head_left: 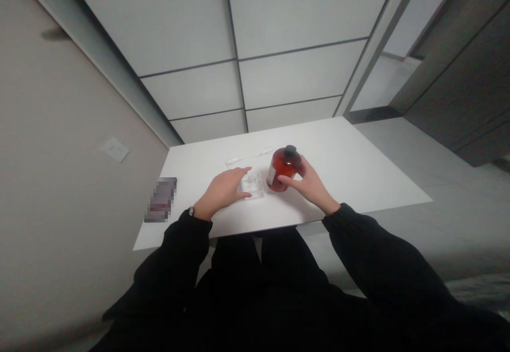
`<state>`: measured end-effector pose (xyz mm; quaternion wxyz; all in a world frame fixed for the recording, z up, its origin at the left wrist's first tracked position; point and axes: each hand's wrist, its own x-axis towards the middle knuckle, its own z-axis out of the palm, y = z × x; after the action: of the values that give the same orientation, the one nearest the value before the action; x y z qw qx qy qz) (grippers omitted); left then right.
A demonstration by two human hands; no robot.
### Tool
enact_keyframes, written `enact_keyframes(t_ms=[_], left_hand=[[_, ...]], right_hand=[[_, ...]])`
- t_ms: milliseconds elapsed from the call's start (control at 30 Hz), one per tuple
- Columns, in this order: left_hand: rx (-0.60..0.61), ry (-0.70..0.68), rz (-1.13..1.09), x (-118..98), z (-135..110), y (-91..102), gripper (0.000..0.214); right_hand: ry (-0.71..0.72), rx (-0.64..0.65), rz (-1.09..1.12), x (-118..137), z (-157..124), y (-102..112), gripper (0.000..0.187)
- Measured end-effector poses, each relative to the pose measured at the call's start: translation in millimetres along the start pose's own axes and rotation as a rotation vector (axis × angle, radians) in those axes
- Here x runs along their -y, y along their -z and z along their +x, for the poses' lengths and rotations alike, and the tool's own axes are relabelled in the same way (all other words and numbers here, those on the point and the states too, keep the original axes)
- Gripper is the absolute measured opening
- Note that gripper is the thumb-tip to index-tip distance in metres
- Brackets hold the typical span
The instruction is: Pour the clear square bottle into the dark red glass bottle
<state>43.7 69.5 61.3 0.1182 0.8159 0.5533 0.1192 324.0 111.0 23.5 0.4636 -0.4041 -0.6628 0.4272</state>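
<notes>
My right hand (300, 181) is wrapped round a red-brown bottle (285, 163) with a black cap and a pale label. The bottle is upright on the white table or just above it; I cannot tell which. My left hand (228, 188) has its thumb and fingers apart at the left side of a small clear square container (253, 185). Its fingertips overlap the container's edge, and whether they touch it is unclear. Behind the hands lies a thin transparent item (236, 161), too faint to name.
The white table (358, 177) reaches to the right beyond the bottle. At its left end lies a blurred-out dark item (161, 199). White panelled doors (295, 70) stand behind the table, and a wall with a switch plate (115, 149) is on the left.
</notes>
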Motion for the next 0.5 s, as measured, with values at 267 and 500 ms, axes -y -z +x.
enact_keyframes(t_ms=[267,500], left_hand=[[0.032,0.001,0.064,-1.9,0.0,4.8,0.072],[-0.059,-0.147,-0.145,-42.7,-4.9,23.1,0.064]], right_hand=[[-0.021,0.063,-0.081,-14.7,-17.3,2.7,0.075],[0.057,0.124,-0.111,0.9,-39.2,-2.6,0.081]])
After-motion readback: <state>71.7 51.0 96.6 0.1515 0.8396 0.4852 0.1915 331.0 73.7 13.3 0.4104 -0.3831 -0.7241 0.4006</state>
